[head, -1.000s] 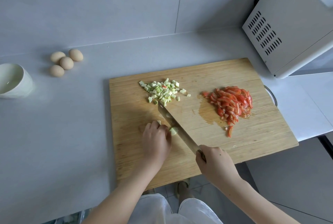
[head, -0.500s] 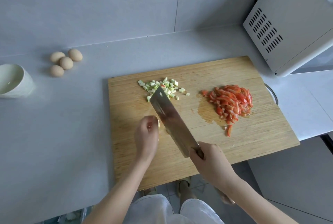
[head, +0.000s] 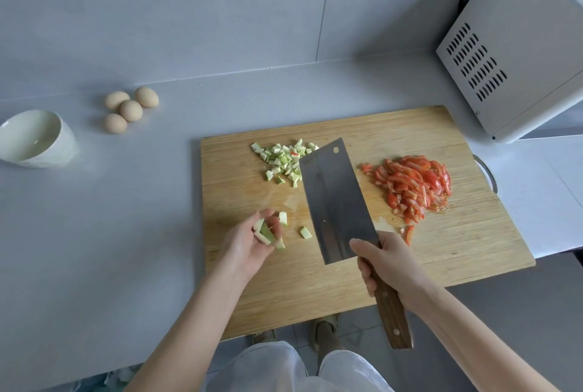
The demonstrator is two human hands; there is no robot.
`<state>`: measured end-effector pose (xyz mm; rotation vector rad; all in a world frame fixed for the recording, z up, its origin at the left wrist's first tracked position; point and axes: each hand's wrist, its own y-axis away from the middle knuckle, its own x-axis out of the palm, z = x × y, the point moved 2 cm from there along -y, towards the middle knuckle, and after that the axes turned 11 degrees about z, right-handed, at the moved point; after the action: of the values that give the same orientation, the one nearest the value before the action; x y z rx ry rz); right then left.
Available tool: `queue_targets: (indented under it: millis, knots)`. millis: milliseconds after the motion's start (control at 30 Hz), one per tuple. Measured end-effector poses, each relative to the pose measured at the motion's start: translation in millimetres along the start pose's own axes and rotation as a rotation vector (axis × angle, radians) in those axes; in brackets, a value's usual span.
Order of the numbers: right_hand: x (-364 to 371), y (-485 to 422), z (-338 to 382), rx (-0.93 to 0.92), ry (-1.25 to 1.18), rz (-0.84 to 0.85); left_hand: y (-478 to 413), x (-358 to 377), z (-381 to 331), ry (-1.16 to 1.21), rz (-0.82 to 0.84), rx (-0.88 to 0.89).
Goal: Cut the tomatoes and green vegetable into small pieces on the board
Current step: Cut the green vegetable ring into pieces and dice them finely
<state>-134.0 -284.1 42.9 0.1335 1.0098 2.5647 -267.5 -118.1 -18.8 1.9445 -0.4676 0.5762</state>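
A wooden cutting board (head: 347,290) lies on the grey counter. A pile of small diced green vegetable pieces (head: 280,159) sits at its upper left, and a heap of sliced tomato (head: 413,188) at its right. My right hand (head: 388,262) grips the wooden handle of a cleaver (head: 334,199), whose broad blade lies tilted flat above the board's middle. My left hand (head: 252,243) is turned palm up over the board's left part, holding a few larger green vegetable pieces (head: 263,232). Two or three loose green chunks (head: 305,232) rest on the board beside it.
Several eggs (head: 129,109) lie on the counter at the left, beside a white bowl (head: 47,155). A white microwave (head: 517,54) stands at the upper right, near the board's corner. The counter's front edge runs under the board's near side.
The cleaver went from cutting edge-down by my left fingers to lifted and turned flat. My left hand released the piece it pressed, rolled palm up and holds green chunks.
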Motion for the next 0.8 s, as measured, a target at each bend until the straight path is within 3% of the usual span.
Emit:
queue_targets:
  millis: [100, 133, 200, 333, 533, 700, 800]
  knots:
    - [-4, -3, 0, 0.007, 0.03, -0.032, 7, 7, 1, -0.698, -0.217, 0.14]
    - [-4, -4, 0, 0.009, 0.036, -0.033, 9, 10, 4, -0.932, -0.225, 0.196]
    - [-5, -5, -1, 0.013, 0.055, -0.026, 8, 14, 16, -1.168, -0.178, 0.273]
    - [-8, -6, -3, 0.021, 0.123, -0.014, -3, 15, 47, -1.475, -0.192, 0.375]
    - [-18, -10, -10, 0.03, 0.4, 0.004, -28, 11, 72, -1.892, -0.463, 0.474]
    - [-28, -17, -11, -0.024, 0.625, 0.003, -34, 9, 76, -1.959, -0.466, 0.532]
    - [-31, -23, -10, -0.042, 0.761, 0.01, -33, -2, 67, -1.948, -0.434, 0.673]
